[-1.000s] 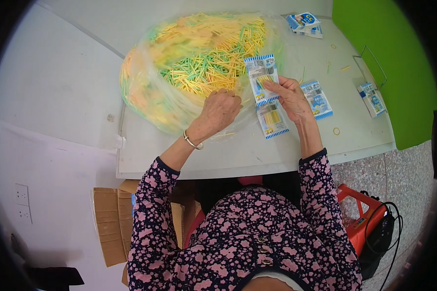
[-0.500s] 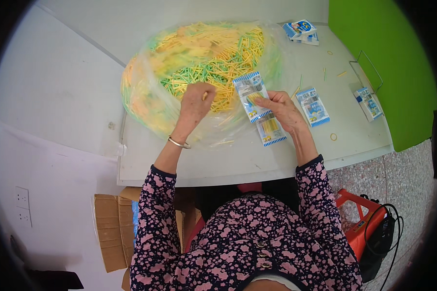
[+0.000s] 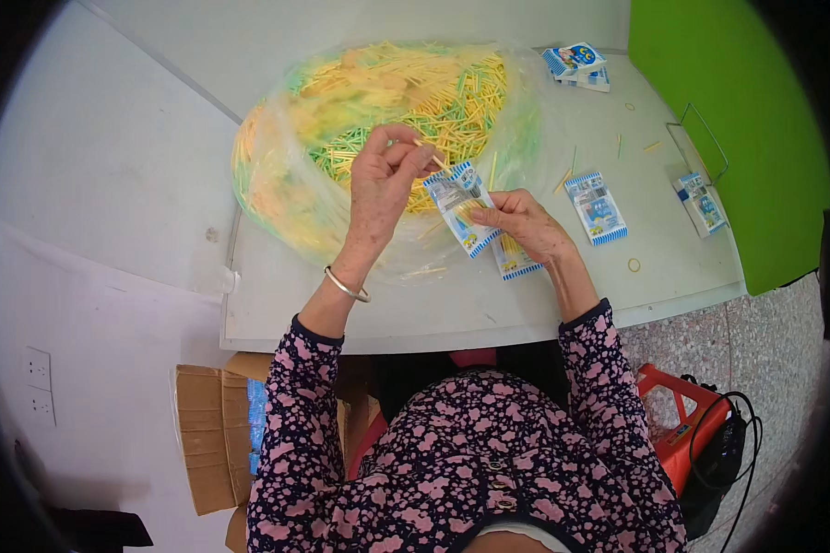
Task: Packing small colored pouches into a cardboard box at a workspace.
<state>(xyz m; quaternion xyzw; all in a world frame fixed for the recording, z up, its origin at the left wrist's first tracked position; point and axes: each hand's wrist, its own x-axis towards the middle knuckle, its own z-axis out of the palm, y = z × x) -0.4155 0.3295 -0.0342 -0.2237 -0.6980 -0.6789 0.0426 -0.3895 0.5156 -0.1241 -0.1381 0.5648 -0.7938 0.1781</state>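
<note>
A white tabletop (image 3: pixel 387 318) spans the middle of the frame before you. At upper centre sits a large, clear plastic bag (image 3: pixel 290 217), its mouth open towards you, seemingly so you can reach the heaped thin yellow and green sticks (image 3: pixel 466 115) inside. Your right hand (image 3: pixel 530 229), right of centre, pinches a flat blue-and-white printed packet (image 3: pixel 452 205) between thumb on top and fingers beneath, apparently to leave its upper end free. That packet lies at centre, its long axis sloping from upper left down to lower right, upper end towards your left hand (image 3: pixel 383 180). A second clear-fronted blue-and-white packet (image 3: pixel 515 264) shows partly below it. Your left hand, over the bag's near edge, holds a narrow fingertip pinch on a slender pale-yellow stick (image 3: pixel 438 160); its long axis slants down-right, tip at the packet's upper end. Whether it is inside, you cannot tell.
</note>
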